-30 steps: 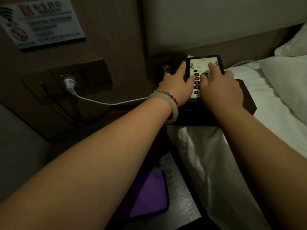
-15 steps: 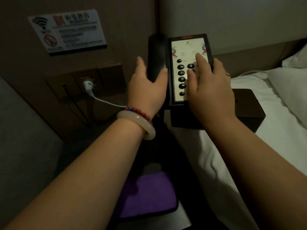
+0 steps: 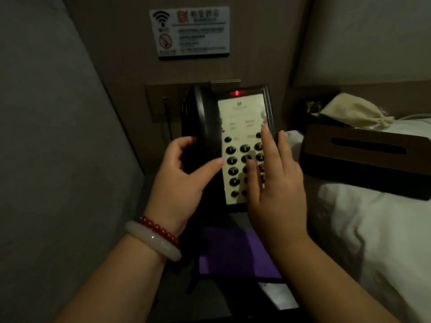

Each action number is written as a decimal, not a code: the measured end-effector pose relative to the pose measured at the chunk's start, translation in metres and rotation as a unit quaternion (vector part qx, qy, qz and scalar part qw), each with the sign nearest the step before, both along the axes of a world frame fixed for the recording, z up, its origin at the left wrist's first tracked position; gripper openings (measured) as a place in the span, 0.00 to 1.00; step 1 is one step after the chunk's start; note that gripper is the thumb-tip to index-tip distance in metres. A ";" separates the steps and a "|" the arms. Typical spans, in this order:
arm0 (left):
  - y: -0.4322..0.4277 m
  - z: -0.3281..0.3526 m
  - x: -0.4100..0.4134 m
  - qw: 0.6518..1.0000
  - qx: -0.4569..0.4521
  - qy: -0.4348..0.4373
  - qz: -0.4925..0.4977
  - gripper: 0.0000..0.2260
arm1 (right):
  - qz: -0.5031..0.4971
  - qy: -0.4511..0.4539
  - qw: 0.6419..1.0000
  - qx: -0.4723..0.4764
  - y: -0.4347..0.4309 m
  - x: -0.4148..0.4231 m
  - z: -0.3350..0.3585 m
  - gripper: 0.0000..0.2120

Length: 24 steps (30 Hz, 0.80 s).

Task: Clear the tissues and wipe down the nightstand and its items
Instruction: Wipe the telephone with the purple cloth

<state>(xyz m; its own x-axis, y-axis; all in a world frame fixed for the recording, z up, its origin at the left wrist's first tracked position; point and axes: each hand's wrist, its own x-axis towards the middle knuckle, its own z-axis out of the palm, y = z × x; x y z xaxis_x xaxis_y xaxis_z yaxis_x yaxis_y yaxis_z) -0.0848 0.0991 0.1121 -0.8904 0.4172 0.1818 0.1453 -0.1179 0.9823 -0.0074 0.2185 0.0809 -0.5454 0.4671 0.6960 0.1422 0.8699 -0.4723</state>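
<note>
The room is dim, with a brown wall panel ahead carrying a wifi and no-smoking sign (image 3: 190, 31) and a socket plate (image 3: 161, 103) lower down. In front of that plate I hold the phone (image 3: 240, 117) up with its pale keypad face turned toward me and a small red light glowing at its top edge. My left grip (image 3: 182, 183) is curled round the left side of the phone, over the lower end of the black handset (image 3: 203, 120), thumb on the front and fingers wrapped behind. My right grip (image 3: 277, 194) lies flat on the keypad with straight, spread fingers covering the right-hand buttons, clasping nothing. A pale bangle and a string of red beads (image 3: 151, 241) sit on my left wrist. Below the phone, a purple cloth (image 3: 233, 252) lies on the dark worktop (image 3: 277, 297), near its edge. To the right, a dark brown tissue box (image 3: 363, 159) with a long slot rests on the white bed (image 3: 373, 241), well apart from my hands. Behind the box lies a cream cloth bag (image 3: 349, 110).
</note>
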 end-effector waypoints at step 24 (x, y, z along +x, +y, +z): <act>-0.046 -0.069 -0.007 0.996 -0.042 -0.014 -0.081 0.28 | 0.021 -0.008 0.999 -0.040 -0.016 -0.005 -0.071 0.26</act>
<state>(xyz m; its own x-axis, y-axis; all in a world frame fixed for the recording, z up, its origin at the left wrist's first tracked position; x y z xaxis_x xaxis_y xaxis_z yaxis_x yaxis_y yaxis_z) -0.0915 0.0526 0.0435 -0.8145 0.5683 0.1164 0.1032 -0.0555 0.9931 -0.0125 0.2022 0.0099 -0.5770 0.4972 0.6479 0.1142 0.8346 -0.5388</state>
